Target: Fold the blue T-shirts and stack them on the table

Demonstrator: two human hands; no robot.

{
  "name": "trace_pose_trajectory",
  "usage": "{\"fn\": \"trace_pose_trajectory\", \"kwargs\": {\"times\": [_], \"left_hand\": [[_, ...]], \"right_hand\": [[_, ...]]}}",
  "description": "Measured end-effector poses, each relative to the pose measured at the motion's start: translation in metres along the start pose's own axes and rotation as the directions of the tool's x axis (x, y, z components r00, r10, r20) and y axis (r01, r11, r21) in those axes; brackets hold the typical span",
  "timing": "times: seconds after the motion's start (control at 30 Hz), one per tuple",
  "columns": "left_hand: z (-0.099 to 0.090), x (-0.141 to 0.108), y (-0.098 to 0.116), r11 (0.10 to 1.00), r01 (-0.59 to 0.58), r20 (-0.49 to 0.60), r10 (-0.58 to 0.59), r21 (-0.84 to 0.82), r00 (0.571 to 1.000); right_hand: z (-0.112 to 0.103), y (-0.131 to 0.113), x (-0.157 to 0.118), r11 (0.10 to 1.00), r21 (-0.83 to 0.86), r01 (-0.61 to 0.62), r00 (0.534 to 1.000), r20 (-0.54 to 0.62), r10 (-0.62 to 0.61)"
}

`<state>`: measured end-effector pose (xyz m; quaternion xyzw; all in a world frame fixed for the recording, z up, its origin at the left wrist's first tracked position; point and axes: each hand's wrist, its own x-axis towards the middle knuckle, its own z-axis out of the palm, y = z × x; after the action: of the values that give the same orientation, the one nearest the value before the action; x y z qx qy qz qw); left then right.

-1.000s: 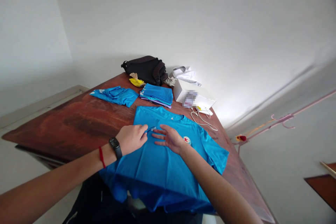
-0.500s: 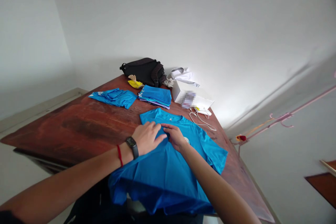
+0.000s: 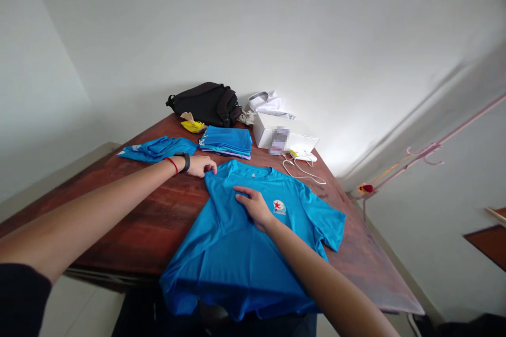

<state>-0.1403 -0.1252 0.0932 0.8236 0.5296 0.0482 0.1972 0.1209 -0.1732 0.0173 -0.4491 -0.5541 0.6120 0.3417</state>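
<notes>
A blue T-shirt (image 3: 237,242) lies front side up, its collar at the far end and its hem hanging over the near table edge. A round white badge with a red star (image 3: 279,207) marks its chest. At the shirt's left shoulder, my left hand (image 3: 201,166) has its fingers curled closed on the cloth edge; the fingertips are partly hidden. My right hand (image 3: 256,208) rests on the chest, left of the badge, thumb and fingers apart. The right sleeve (image 3: 330,221) is spread out flat, while the left sleeve does not show as spread.
Behind the shirt sit a folded stack of blue cloth (image 3: 226,141) and a crumpled blue garment (image 3: 160,148). Farther back are a black backpack (image 3: 203,104), a yellow packet (image 3: 193,125), a white box (image 3: 263,131) and a white cable (image 3: 302,176). A pink rack (image 3: 425,152) stands right of the wooden table (image 3: 158,226).
My left hand has moved from the chest out to the left shoulder edge. My right hand stays on the chest, slightly lower, and the badge has come into full view.
</notes>
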Motion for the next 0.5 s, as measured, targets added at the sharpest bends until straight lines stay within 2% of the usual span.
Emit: {"fn": "trace_pose_trajectory", "kwargs": {"times": [0.2,0.37,0.47,0.5], "left_hand": [[-0.012,0.010,-0.008,1.000,-0.018,0.014,0.018,0.004,1.000],[-0.031,0.015,-0.019,0.998,0.041,-0.004,-0.041,0.053,0.999],[-0.033,0.017,-0.022,0.994,0.071,-0.024,-0.069,0.087,0.997],[-0.031,0.018,-0.022,0.990,0.089,-0.059,-0.083,0.106,0.995]], "right_hand": [[0.001,-0.002,-0.002,0.999,0.021,-0.028,0.999,0.017,0.027],[0.004,-0.006,0.002,0.988,0.132,-0.078,0.997,0.008,0.078],[0.004,-0.010,0.006,0.982,0.170,-0.079,0.996,-0.018,0.084],[0.004,-0.011,0.008,0.982,0.175,-0.076,0.996,-0.030,0.082]]}}
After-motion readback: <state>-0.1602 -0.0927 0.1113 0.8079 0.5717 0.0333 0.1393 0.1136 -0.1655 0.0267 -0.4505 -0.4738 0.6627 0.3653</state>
